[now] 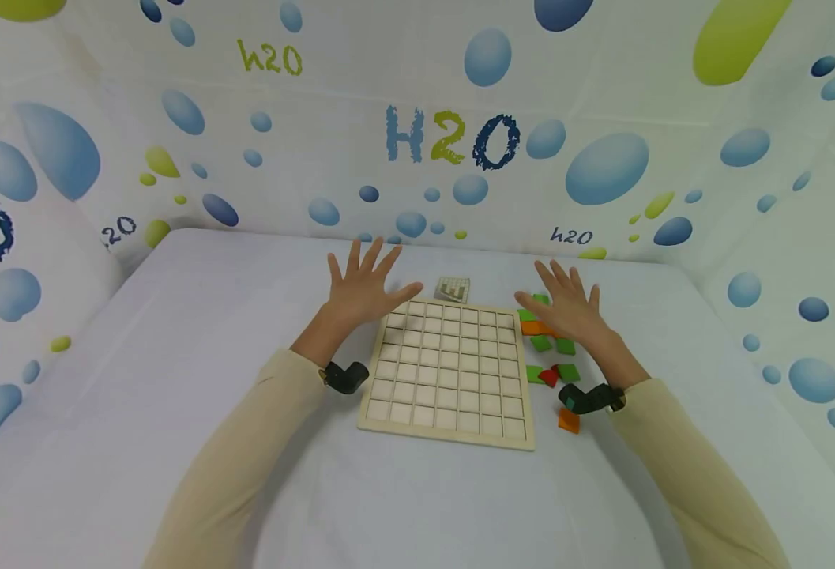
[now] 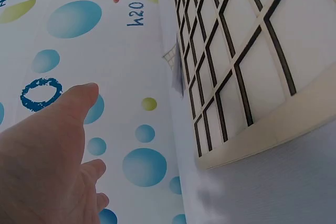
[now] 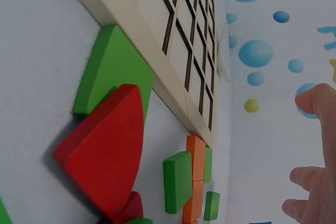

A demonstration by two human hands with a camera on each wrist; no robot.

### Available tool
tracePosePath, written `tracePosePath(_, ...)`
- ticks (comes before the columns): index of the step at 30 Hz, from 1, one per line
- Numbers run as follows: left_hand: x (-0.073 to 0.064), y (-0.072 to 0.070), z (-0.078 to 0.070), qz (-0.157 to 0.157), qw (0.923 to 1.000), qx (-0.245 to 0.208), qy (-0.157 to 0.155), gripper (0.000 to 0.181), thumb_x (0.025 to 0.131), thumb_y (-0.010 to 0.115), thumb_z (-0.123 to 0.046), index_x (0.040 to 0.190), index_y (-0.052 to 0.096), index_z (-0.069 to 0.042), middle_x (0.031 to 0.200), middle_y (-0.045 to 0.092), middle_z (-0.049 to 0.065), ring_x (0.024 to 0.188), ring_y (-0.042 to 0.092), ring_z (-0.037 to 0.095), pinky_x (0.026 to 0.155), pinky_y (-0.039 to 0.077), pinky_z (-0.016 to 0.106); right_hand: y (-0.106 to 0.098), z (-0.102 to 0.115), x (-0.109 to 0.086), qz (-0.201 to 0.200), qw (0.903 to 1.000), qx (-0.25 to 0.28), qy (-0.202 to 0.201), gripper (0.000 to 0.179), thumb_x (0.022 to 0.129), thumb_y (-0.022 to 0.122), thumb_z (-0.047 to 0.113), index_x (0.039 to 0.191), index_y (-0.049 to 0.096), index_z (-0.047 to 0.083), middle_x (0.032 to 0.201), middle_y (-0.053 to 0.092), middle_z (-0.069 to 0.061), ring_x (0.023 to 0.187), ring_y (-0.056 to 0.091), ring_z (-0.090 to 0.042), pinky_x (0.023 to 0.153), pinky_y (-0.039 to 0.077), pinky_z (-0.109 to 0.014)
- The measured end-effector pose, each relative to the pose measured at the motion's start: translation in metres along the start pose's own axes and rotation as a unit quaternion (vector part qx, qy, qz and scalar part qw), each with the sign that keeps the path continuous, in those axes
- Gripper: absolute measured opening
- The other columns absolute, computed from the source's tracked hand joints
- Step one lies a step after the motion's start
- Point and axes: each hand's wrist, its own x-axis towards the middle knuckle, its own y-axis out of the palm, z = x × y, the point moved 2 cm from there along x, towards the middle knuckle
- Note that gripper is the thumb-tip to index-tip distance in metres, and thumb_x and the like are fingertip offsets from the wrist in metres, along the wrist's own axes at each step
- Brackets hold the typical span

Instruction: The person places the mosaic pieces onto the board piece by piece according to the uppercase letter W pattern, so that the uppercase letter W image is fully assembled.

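The left hand (image 1: 362,294) and right hand (image 1: 566,310), both spread and empty, flank the board (image 1: 451,371), where a low right-hand sweep could scatter the loose blocks (image 1: 568,372) by its right edge.

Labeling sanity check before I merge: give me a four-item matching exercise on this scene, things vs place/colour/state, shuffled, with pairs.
Things:
1. Grid board
2. Small grid-patterned sheet
3. Left hand
4. Red pieces

Place, colour or state:
A. Fingers spread, holding nothing
B. Among green pieces, to the right of the board in the head view
C. Pale, divided into square cells
D. Just beyond the board's far edge

Right pairs:
1-C
2-D
3-A
4-B
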Motion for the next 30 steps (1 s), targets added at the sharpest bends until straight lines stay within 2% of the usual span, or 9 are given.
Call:
tracePosePath(8, -0.003, 0.002, 0.001, 0.0, 0.9999, -0.011, 0.0, 0.082, 0.095, 0.037, -0.068, 0.159, 0.008, -0.026, 0.165, -0.004, 0.005, 0.149, -0.014, 0.036, 0.111, -0.013, 0.065, 0.002, -0.003, -0.002, 0.007, 1.0, 0.005, 0.002, 0.086, 0.096, 0.04, 0.064, 0.158, 0.007, 0.014, 0.163, -0.003, -0.017, 0.146, -0.012, -0.045, 0.108, -0.012, -0.07)
tracePosePath(16, -0.008, 0.011, 0.005, 0.02, 0.9996, -0.017, -0.007, 0.083, 0.095, 0.039, -0.068, 0.159, 0.009, -0.024, 0.165, -0.002, 0.008, 0.149, -0.009, 0.039, 0.113, -0.008, 0.066, 0.008, -0.008, -0.005, 0.023, 0.9997, 0.012, 0.003, 0.087, 0.096, 0.04, 0.064, 0.158, 0.011, 0.01, 0.162, 0.001, -0.021, 0.146, -0.007, -0.047, 0.109, -0.006, -0.071)
tracePosePath(30, -0.014, 0.016, 0.009, 0.017, 0.9995, -0.026, 0.004, 0.083, 0.094, 0.041, -0.067, 0.159, 0.011, -0.024, 0.165, 0.001, 0.008, 0.149, -0.007, 0.039, 0.114, -0.005, 0.065, 0.013, -0.014, -0.007, 0.029, 0.9995, 0.009, -0.006, 0.083, 0.098, 0.044, 0.057, 0.155, 0.018, 0.003, 0.16, 0.008, -0.026, 0.145, 0.0, -0.051, 0.109, -0.001, -0.072)
